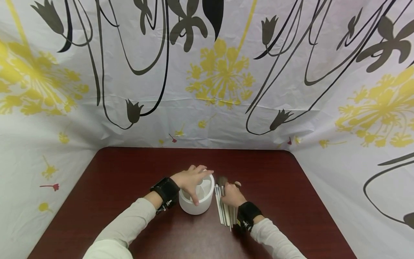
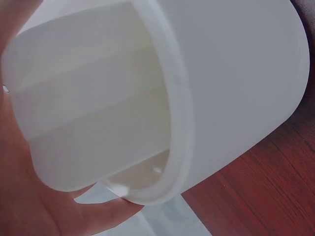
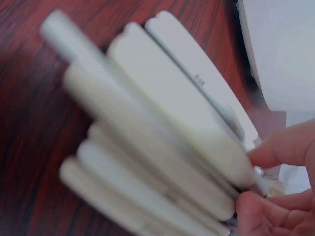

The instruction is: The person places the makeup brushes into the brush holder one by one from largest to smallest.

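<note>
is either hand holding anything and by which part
The left hand grips the white container by its rim, across the open top; the right hand pinches at the brushes, near their bristle ends; which one is unclear.

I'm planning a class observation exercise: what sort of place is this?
Probably a curtained-off tabletop workspace: a flower-printed sheet hangs behind and beside the dark red table, where a white divided container stands next to a group of brushes.

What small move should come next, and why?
Probably raise the right hand toward the white container with a brush: it already pinches among the brushes alongside, the left hand holds the container, and no brush shows inside.
</note>
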A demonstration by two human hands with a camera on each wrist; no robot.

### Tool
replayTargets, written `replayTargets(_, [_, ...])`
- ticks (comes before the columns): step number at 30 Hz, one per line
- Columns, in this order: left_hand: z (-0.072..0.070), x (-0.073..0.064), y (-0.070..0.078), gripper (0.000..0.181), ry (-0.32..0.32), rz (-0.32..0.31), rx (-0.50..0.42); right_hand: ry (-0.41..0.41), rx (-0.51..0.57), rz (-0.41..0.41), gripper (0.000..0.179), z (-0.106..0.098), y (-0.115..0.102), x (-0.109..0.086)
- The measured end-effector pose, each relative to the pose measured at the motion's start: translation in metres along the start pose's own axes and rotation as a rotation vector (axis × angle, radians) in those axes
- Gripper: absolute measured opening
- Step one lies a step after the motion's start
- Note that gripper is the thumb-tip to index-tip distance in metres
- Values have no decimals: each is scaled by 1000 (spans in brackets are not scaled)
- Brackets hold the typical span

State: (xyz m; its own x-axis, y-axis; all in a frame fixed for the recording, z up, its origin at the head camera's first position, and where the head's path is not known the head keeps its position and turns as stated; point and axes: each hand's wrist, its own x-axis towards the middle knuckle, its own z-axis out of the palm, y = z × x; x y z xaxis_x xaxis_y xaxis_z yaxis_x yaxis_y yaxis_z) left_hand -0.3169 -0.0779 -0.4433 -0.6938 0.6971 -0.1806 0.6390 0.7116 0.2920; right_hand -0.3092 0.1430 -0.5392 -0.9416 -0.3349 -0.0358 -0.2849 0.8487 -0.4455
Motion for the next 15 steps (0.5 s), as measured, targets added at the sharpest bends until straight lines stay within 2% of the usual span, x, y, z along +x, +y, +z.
replayTargets(5, [1,0,0,121,8,3,1,49,-15,-17,39,1,-5,-2])
replayTargets(12, [1,0,0,121,6,-3,2,91,-84,2,18,4,-8,0])
replayTargets(15, [1,0,0,121,2,-3,6,97,-130,6,20,5,-9,0])
